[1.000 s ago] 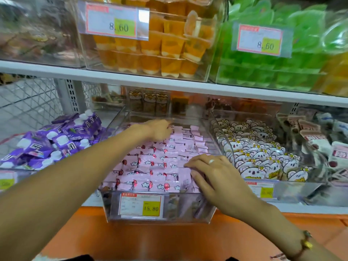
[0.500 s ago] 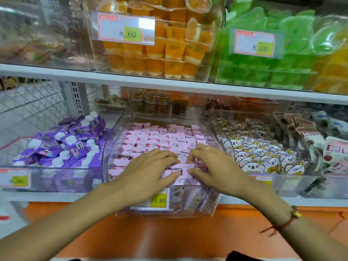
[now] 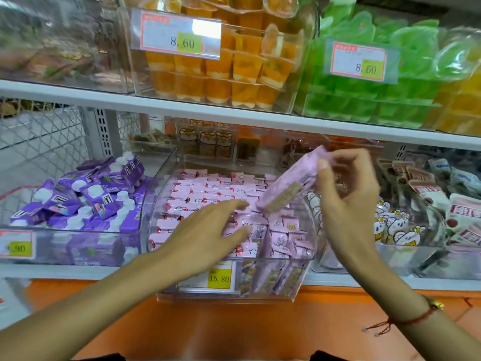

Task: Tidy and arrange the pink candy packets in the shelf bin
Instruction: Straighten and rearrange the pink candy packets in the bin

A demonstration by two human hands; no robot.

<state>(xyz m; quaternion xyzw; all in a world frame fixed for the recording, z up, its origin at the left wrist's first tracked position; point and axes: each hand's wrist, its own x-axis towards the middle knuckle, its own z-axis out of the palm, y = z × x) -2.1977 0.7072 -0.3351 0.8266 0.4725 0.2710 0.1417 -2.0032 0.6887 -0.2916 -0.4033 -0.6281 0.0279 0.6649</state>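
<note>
Over the right side of the clear shelf bin (image 3: pixel 166 204), the right hand (image 3: pixel 346 204) has its grip pinched on one pink candy packet (image 3: pixel 289 181) — thumb on the near face, fingers curled behind its upper end. That packet is tilted, long axis running from low-left up to far-right, back side toward the camera with a tan printed block I can't read. It hangs below and left of the fingertips, just above the pile. The left hand (image 3: pixel 208 230) lies flat with fingers straight, resting on the pink candy packets (image 3: pixel 203 188) in the middle of the bin, which lie in rough rows. Yellow tag (image 3: pixel 220 278) on the bin front reads 15.80 — the upper-shelf price tags (image 3: pixel 179 35) both say 8.60.
</note>
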